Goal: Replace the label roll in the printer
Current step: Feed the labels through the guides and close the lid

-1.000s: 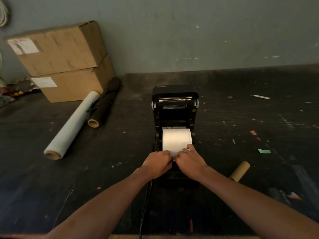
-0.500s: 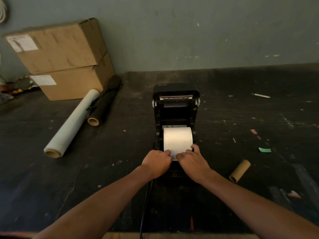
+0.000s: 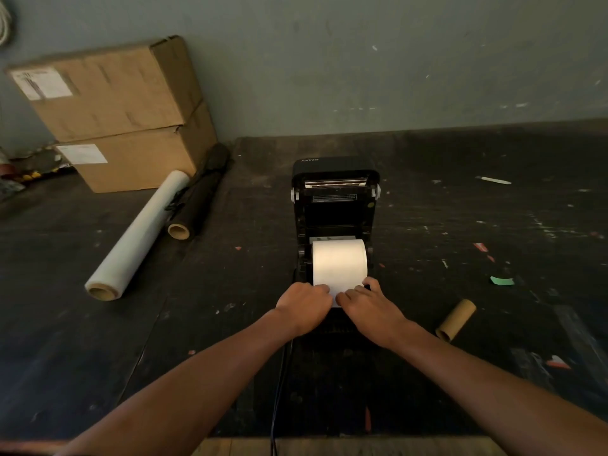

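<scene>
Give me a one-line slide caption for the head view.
Both hands pinch the white label roll's leading edge at the open printer.

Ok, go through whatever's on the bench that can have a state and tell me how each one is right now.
printer: lid open, tilted back
label roll: seated in the printer, loose end drawn forward
left hand: pinches the roll's loose end
right hand: pinches the same end
cardboard core: bare, lying on its side
cardboard boxes: closed, stacked

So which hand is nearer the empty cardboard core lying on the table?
Right. The right hand is at the label roll's front edge, with the cardboard core off to its right; the left hand sits beyond it, farther from the core.
</scene>
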`<state>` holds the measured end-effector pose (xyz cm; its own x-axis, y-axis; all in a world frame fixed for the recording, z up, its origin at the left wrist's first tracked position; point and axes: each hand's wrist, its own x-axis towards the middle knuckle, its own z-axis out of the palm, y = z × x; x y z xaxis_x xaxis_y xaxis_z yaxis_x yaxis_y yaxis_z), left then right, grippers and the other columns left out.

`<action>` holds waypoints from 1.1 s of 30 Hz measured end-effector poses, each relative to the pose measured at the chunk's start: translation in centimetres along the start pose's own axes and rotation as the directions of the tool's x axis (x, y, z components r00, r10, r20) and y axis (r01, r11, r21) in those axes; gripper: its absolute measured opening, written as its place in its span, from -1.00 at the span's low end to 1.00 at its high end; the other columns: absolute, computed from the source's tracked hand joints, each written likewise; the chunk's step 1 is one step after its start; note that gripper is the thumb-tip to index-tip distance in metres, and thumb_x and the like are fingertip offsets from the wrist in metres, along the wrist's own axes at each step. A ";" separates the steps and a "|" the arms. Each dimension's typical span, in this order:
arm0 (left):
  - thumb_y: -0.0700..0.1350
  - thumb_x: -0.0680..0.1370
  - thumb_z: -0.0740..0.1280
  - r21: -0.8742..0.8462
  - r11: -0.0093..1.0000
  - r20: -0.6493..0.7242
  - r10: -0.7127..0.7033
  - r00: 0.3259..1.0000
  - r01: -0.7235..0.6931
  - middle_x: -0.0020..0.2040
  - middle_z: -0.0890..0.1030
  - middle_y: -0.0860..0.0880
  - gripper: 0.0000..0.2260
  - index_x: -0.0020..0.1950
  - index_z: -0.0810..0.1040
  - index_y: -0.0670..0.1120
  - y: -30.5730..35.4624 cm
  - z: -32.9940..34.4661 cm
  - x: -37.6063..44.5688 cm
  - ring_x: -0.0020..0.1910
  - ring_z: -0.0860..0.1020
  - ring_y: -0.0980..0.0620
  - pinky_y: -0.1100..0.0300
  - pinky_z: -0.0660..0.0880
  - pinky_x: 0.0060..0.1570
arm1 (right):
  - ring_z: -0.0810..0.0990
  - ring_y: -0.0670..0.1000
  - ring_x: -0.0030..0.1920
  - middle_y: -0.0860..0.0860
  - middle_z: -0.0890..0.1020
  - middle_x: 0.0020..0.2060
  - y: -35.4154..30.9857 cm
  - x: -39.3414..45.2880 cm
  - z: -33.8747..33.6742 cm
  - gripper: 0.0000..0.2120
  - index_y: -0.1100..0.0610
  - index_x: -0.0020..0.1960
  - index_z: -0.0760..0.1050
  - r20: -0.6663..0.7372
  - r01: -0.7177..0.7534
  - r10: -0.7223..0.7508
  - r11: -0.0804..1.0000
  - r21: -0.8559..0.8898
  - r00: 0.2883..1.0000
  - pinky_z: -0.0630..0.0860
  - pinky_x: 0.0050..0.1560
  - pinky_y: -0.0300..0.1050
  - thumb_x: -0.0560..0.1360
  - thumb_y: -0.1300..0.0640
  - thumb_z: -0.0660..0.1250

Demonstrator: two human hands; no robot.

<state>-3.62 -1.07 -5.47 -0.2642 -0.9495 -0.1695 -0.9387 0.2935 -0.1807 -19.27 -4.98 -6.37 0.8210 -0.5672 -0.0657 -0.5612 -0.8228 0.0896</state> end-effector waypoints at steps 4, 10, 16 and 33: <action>-0.15 0.60 0.23 -0.022 1.000 -0.009 0.001 1.000 -0.001 0.04 0.53 -0.14 -0.84 0.06 0.55 -0.19 0.1 0.1 -0.5 -0.12 0.58 -0.12 0.08 0.40 -0.23 | 0.48 0.12 0.23 0.13 0.54 0.16 -0.4 -0.4 0.1 -0.71 0.16 0.26 0.39 0.003 -0.012 0.012 1.000 -0.017 1.000 0.09 0.43 0.18 0.54 0.19 0.23; -0.13 0.60 0.20 -0.074 0.996 -0.062 -0.054 0.997 0.049 0.04 0.52 -0.13 -0.81 0.06 0.56 -0.17 0.7 0.8 -1.5 -0.14 0.58 -0.11 0.08 0.39 -0.25 | 0.46 0.10 0.24 0.11 0.50 0.18 -0.6 -0.9 0.5 -0.67 0.13 0.27 0.37 0.009 -0.032 0.032 0.999 0.025 0.999 0.08 0.42 0.15 0.52 0.21 0.25; -0.15 0.60 0.18 -0.133 0.987 -0.120 -0.104 0.987 0.088 0.06 0.54 -0.09 -0.82 0.08 0.55 -0.15 1.1 1.3 -2.5 -0.12 0.60 -0.11 0.09 0.39 -0.27 | 0.45 0.07 0.24 0.09 0.47 0.22 -0.7 -1.6 0.6 -0.64 0.13 0.32 0.37 -0.016 -0.023 0.024 0.999 0.040 1.000 0.18 0.32 0.00 0.53 0.24 0.24; -0.10 0.60 0.17 -0.393 0.912 -0.162 -0.197 0.967 0.120 0.20 0.50 -0.01 -0.73 0.21 0.57 -0.08 0.5 3.6 -4.8 0.05 0.58 -0.02 0.05 0.56 -0.01 | 0.44 -0.06 0.27 -0.09 0.52 0.24 0.4 -3.9 2.8 -0.75 -0.04 0.23 0.48 -0.114 -0.210 0.267 0.908 0.362 0.957 0.19 0.29 -0.07 0.59 0.07 0.18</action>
<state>-2.05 4.04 -8.26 -0.1068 -0.9939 0.0282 -0.9745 0.1102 0.1955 -22.98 -3.22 -8.88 0.6479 -0.7580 0.0746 -0.7202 -0.6415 -0.2642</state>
